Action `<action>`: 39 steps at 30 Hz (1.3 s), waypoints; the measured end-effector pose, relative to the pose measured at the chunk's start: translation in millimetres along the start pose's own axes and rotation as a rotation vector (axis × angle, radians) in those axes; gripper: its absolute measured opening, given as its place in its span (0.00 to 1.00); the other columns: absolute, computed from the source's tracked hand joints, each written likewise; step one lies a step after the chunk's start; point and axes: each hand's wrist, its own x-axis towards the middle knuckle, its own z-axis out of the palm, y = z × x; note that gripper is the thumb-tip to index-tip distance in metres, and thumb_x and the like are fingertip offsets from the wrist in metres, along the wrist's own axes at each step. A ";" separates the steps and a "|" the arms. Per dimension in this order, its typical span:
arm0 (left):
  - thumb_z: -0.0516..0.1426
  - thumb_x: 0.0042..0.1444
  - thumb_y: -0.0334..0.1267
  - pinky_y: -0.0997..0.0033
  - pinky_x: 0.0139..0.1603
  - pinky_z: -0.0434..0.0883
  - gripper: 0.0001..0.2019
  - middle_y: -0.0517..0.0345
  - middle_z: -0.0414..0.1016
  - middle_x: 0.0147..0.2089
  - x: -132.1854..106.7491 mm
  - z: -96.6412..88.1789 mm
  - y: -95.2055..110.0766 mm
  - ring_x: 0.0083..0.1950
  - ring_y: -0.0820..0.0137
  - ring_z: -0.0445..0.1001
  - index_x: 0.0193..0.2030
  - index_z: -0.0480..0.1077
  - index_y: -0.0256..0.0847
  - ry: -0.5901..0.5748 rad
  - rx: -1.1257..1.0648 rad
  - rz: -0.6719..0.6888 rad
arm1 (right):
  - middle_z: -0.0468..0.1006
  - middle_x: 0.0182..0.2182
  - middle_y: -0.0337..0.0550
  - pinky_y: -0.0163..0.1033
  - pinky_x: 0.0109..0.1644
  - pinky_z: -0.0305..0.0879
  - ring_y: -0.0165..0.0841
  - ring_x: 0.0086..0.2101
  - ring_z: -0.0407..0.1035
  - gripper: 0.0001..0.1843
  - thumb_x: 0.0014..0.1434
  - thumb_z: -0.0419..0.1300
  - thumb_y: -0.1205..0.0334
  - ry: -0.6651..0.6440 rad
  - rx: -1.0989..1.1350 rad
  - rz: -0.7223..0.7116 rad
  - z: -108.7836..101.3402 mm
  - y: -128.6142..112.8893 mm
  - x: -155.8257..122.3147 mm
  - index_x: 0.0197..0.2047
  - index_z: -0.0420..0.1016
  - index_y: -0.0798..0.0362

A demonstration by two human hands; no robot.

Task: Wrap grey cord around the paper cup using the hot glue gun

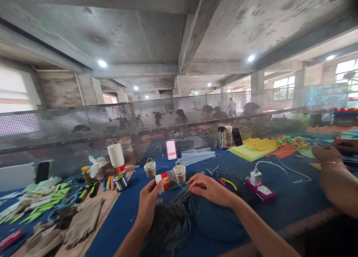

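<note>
My left hand (148, 201) grips a white paper cup with a red band (165, 181), tipped on its side with one end toward my right hand. Fingers bent and close together, my right hand (207, 188) pinches thin grey cord (183, 190) beside the cup; the fingertips are small in view. Below both hands lies a tangled bundle of dark grey cord (167, 223). Just behind the cup stands a small cup-shaped basket with a handle (180, 172), and a similar basket (150, 168) sits to its left.
Stacked paper cups (115, 156) stand on a wire spool (121, 182) at left, near scissors (63, 208) and grey gloves (84, 221). Pliers (229, 183) and a magenta power strip (260, 190) lie at right. A co-worker's arm (334, 175) rests beyond. A perforated screen (151, 126) edges the table.
</note>
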 end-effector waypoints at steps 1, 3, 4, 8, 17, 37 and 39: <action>0.64 0.51 0.50 0.72 0.35 0.71 0.19 0.55 0.80 0.36 -0.7 0.4 1.1 0.34 0.67 0.74 0.42 0.79 0.36 0.016 0.019 0.012 | 0.75 0.49 0.45 0.40 0.54 0.64 0.38 0.49 0.70 0.12 0.63 0.59 0.54 0.116 -0.107 -0.003 -4.9 4.3 -7.0 0.45 0.78 0.49; 0.64 0.51 0.50 0.73 0.35 0.70 0.19 0.56 0.80 0.36 -2.1 1.4 3.5 0.35 0.67 0.74 0.41 0.79 0.37 0.043 0.063 0.044 | 0.75 0.46 0.45 0.40 0.53 0.64 0.36 0.47 0.70 0.13 0.63 0.57 0.59 0.317 -0.318 0.061 -18.6 17.2 -21.9 0.50 0.75 0.49; 0.64 0.51 0.50 0.73 0.36 0.70 0.18 0.57 0.80 0.36 -2.6 1.8 4.5 0.35 0.67 0.73 0.41 0.79 0.37 0.054 0.086 0.063 | 0.75 0.46 0.45 0.40 0.52 0.64 0.36 0.45 0.70 0.13 0.65 0.54 0.60 0.379 -0.426 0.124 -26.6 24.4 -29.5 0.50 0.74 0.49; 0.64 0.52 0.48 0.73 0.39 0.68 0.18 0.59 0.80 0.35 -1.4 1.9 3.8 0.36 0.67 0.72 0.43 0.79 0.37 0.068 0.154 0.109 | 0.76 0.44 0.48 0.42 0.52 0.62 0.40 0.47 0.70 0.13 0.65 0.53 0.60 0.362 -0.756 0.383 -49.0 46.7 -56.7 0.46 0.77 0.50; 0.63 0.52 0.50 0.74 0.38 0.67 0.18 0.59 0.80 0.35 0.7 -0.2 1.0 0.36 0.66 0.72 0.41 0.79 0.37 0.065 0.221 0.127 | 0.77 0.45 0.53 0.44 0.50 0.62 0.47 0.48 0.71 0.20 0.58 0.62 0.55 0.163 -0.931 0.554 -33.3 54.9 -55.4 0.51 0.72 0.55; 0.63 0.52 0.50 0.70 0.45 0.71 0.19 0.56 0.82 0.41 -5.3 4.4 7.4 0.43 0.63 0.76 0.45 0.79 0.38 0.037 0.077 0.065 | 0.68 0.22 0.34 0.34 0.30 0.62 0.28 0.23 0.62 0.21 0.58 0.60 0.46 0.560 0.406 0.190 17.0 8.1 12.3 0.46 0.71 0.55; 0.63 0.53 0.50 0.70 0.45 0.71 0.19 0.55 0.83 0.42 -5.0 4.8 7.8 0.44 0.62 0.76 0.45 0.79 0.38 0.021 0.060 0.063 | 0.64 0.20 0.31 0.33 0.25 0.57 0.25 0.19 0.57 0.21 0.56 0.62 0.46 0.505 0.542 0.192 27.3 4.7 18.5 0.44 0.71 0.56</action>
